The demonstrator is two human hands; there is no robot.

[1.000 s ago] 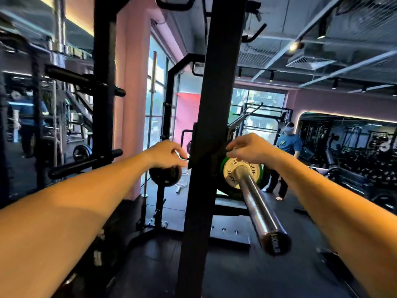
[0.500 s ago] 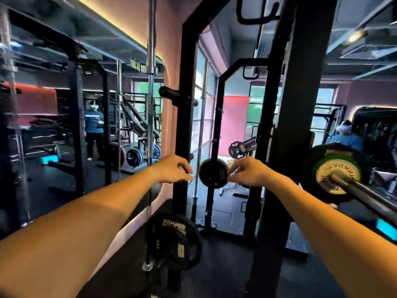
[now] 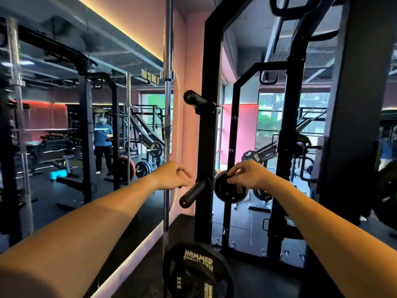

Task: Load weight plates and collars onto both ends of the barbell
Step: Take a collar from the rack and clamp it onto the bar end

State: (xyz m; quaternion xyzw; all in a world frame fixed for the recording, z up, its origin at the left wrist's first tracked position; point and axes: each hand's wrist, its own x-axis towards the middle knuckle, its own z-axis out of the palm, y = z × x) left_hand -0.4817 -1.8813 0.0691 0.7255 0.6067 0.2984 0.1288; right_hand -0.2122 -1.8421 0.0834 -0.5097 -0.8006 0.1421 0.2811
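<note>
Fetching a plate: right hand (image 3: 247, 176) pinches the small black plate (image 3: 231, 188) on the rack's storage peg (image 3: 193, 193); left hand (image 3: 174, 176) hovers loose, holding nothing. Next: slide it off, carry to the barbell.

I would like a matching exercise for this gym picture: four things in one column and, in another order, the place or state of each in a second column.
Things:
1. right hand
2. left hand
3. Hammer plate
4. upper peg

Places or states:
A. bare, high on the black post
B. at the bottom edge, near the floor
C. fingers on the small black plate
D. holds nothing, beside the lower peg

Pairs: 1-C, 2-D, 3-B, 4-A
</note>
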